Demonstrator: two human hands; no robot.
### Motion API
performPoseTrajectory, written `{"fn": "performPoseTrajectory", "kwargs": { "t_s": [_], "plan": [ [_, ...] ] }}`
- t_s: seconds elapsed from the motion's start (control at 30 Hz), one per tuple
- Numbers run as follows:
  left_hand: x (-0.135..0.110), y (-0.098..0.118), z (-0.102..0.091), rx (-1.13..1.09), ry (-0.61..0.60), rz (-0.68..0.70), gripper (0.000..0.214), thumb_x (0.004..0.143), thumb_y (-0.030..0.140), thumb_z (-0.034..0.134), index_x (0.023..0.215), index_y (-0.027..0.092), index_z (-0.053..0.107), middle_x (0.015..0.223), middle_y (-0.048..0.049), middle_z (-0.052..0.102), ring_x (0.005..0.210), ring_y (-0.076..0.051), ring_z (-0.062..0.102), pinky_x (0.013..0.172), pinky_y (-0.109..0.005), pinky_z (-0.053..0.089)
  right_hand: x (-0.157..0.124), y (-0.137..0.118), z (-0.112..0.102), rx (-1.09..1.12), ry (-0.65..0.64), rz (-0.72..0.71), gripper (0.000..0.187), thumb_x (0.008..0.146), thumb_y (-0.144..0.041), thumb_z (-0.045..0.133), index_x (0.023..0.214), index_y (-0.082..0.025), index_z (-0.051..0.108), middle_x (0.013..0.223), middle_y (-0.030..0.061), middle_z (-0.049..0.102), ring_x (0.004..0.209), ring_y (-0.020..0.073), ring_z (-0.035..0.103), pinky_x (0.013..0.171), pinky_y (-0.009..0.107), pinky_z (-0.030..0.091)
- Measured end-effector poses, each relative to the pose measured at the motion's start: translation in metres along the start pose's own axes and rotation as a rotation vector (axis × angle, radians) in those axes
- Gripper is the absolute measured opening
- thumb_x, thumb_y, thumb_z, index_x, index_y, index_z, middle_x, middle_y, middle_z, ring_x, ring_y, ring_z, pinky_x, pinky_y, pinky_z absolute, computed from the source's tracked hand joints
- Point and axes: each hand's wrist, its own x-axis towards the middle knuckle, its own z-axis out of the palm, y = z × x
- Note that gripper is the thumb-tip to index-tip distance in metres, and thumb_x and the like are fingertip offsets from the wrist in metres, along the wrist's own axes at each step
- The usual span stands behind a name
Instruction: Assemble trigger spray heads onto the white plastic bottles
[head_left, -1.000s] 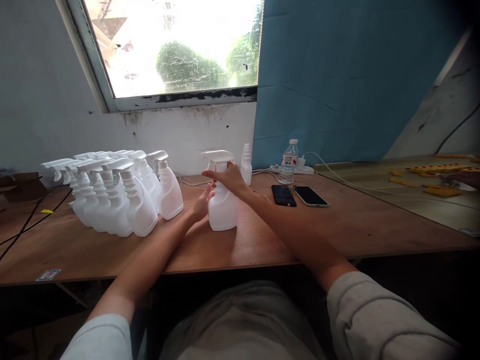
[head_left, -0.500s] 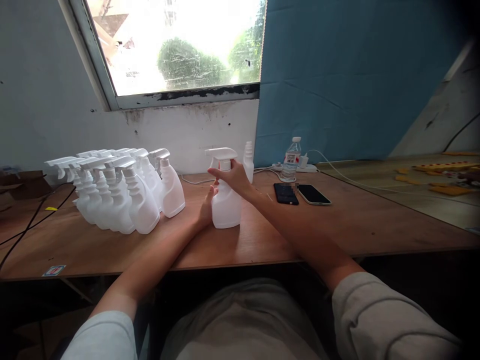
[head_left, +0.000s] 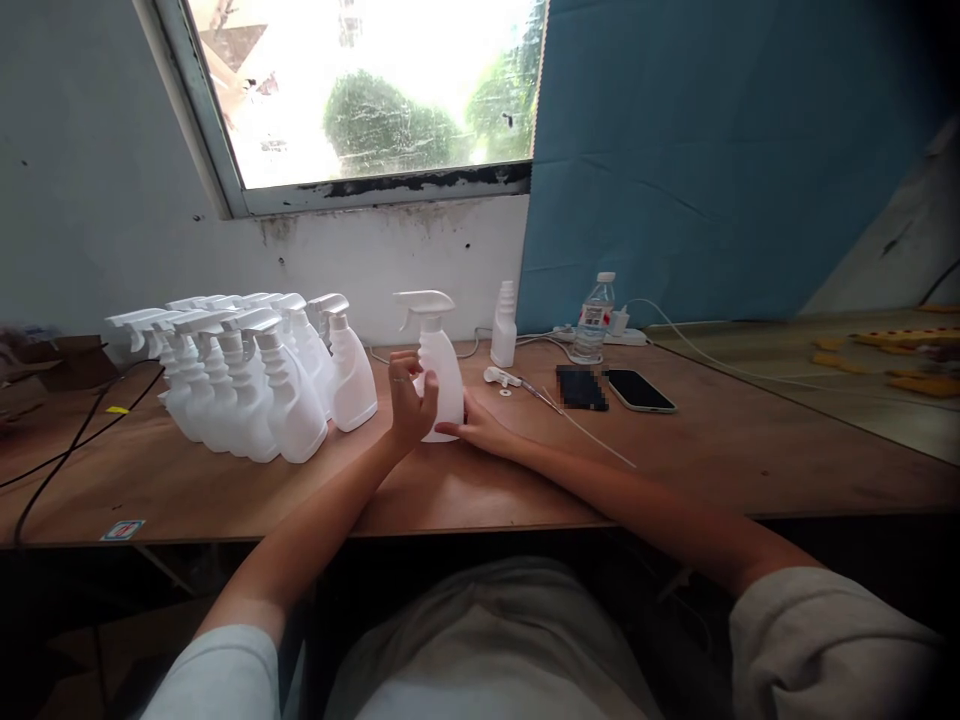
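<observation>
A white spray bottle [head_left: 437, 352] with its trigger head on stands upright on the wooden table [head_left: 697, 450]. My left hand [head_left: 409, 400] wraps around its body from the left. My right hand [head_left: 480, 432] lies low at the bottle's base, fingers touching its bottom edge. To the left stands a tight group of several white spray bottles [head_left: 247, 375] with trigger heads. A headless white bottle [head_left: 504, 325] stands behind, and a loose trigger head with a long tube [head_left: 504, 377] lies on the table to the right.
Two phones [head_left: 615, 388] lie on the table right of the bottle. A clear water bottle [head_left: 595, 318] and a power strip with white cables stand by the blue wall. Black cables cross the left end. Yellow parts [head_left: 885, 342] lie on the far right table.
My right hand has dropped from the bottle's trigger head to its base. My left hand has closed around the bottle's body, and the bottle has shifted left toward the group.
</observation>
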Motion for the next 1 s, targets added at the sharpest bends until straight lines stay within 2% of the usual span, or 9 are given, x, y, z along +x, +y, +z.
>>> {"fn": "performPoseTrajectory", "kwargs": {
  "t_s": [0.1, 0.17, 0.23, 0.3, 0.43, 0.53, 0.77, 0.87, 1.0],
  "plan": [
    [-0.012, 0.014, 0.001, 0.039, -0.223, 0.556, 0.009, 0.084, 0.022, 0.051, 0.092, 0.020, 0.047, 0.092, -0.0042, 0.056, 0.088, -0.017, 0.053, 0.084, -0.038, 0.041, 0.006, 0.006, 0.009, 0.118, -0.096, 0.018, 0.046, 0.072, -0.036, 0.071, 0.112, -0.027, 0.050, 0.107, 0.0085, 0.062, 0.106, 0.0258, 0.058, 0.088, 0.039, 0.052],
    [-0.026, 0.026, 0.009, 0.005, -0.416, 0.838, 0.009, 0.086, 0.027, 0.052, 0.094, 0.023, 0.053, 0.096, -0.0032, 0.061, 0.091, -0.017, 0.056, 0.088, -0.039, 0.041, 0.014, 0.006, 0.019, 0.153, -0.108, 0.037, 0.041, 0.073, -0.034, 0.071, 0.108, -0.030, 0.048, 0.100, 0.0067, 0.064, 0.101, 0.0255, 0.061, 0.081, 0.038, 0.055],
    [-0.039, 0.037, 0.018, -0.046, -0.623, 1.032, 0.011, 0.088, 0.029, 0.053, 0.096, 0.026, 0.059, 0.105, -0.0026, 0.064, 0.095, -0.017, 0.057, 0.092, -0.038, 0.041, 0.022, 0.005, 0.031, 0.209, -0.153, 0.038, 0.049, 0.070, -0.034, 0.075, 0.107, -0.029, 0.043, 0.102, 0.0046, 0.063, 0.098, 0.0236, 0.063, 0.080, 0.036, 0.057],
    [-0.047, 0.044, 0.025, -0.107, -0.788, 1.132, 0.014, 0.090, 0.029, 0.052, 0.098, 0.027, 0.063, 0.113, -0.0031, 0.064, 0.099, -0.016, 0.058, 0.092, -0.035, 0.041, 0.031, 0.005, 0.041, 0.313, -0.222, 0.018, 0.059, 0.064, -0.035, 0.080, 0.107, -0.026, 0.040, 0.110, 0.0035, 0.060, 0.100, 0.0205, 0.063, 0.085, 0.035, 0.056],
    [-0.046, 0.046, 0.027, -0.104, -0.887, 1.043, 0.019, 0.092, 0.028, 0.049, 0.100, 0.023, 0.065, 0.115, -0.0078, 0.063, 0.099, -0.017, 0.059, 0.091, -0.034, 0.043, 0.053, 0.013, 0.057, 0.465, -0.323, -0.016, 0.061, 0.065, -0.035, 0.080, 0.109, -0.024, 0.040, 0.120, 0.0030, 0.053, 0.102, 0.0169, 0.062, 0.088, 0.033, 0.054],
    [-0.041, 0.043, 0.024, -0.082, -0.935, 0.979, 0.021, 0.091, 0.028, 0.049, 0.103, 0.019, 0.064, 0.112, -0.0103, 0.063, 0.094, -0.017, 0.059, 0.088, -0.034, 0.045, 0.071, 0.023, 0.067, 0.396, -0.303, -0.024, 0.061, 0.065, -0.032, 0.080, 0.113, -0.023, 0.045, 0.113, 0.0025, 0.057, 0.098, 0.0168, 0.061, 0.086, 0.032, 0.053],
    [-0.041, 0.041, 0.026, -0.084, -0.998, 0.958, 0.026, 0.093, 0.032, 0.045, 0.107, 0.019, 0.062, 0.114, -0.0101, 0.061, 0.098, -0.018, 0.056, 0.090, -0.033, 0.044, 0.099, 0.038, 0.085, 0.257, -0.225, -0.020, 0.051, 0.066, -0.028, 0.079, 0.108, -0.019, 0.052, 0.100, 0.0035, 0.062, 0.089, 0.0165, 0.061, 0.083, 0.031, 0.052],
    [-0.043, 0.038, 0.028, -0.079, -1.020, 0.908, 0.025, 0.092, 0.031, 0.045, 0.107, 0.020, 0.062, 0.112, -0.0107, 0.061, 0.099, -0.018, 0.056, 0.090, -0.033, 0.044, 0.102, 0.038, 0.087, 0.237, -0.216, -0.024, 0.047, 0.070, -0.025, 0.076, 0.110, -0.019, 0.052, 0.104, 0.0044, 0.062, 0.090, 0.0166, 0.061, 0.084, 0.032, 0.052],
    [-0.043, 0.034, 0.028, -0.123, -0.976, 0.867, 0.022, 0.090, 0.028, 0.048, 0.105, 0.018, 0.060, 0.109, -0.0116, 0.061, 0.098, -0.019, 0.056, 0.089, -0.034, 0.045, 0.103, 0.034, 0.087, 0.224, -0.242, -0.059, 0.047, 0.075, -0.024, 0.072, 0.117, -0.021, 0.051, 0.116, 0.0062, 0.061, 0.097, 0.0181, 0.062, 0.091, 0.036, 0.051]
  ]
}}
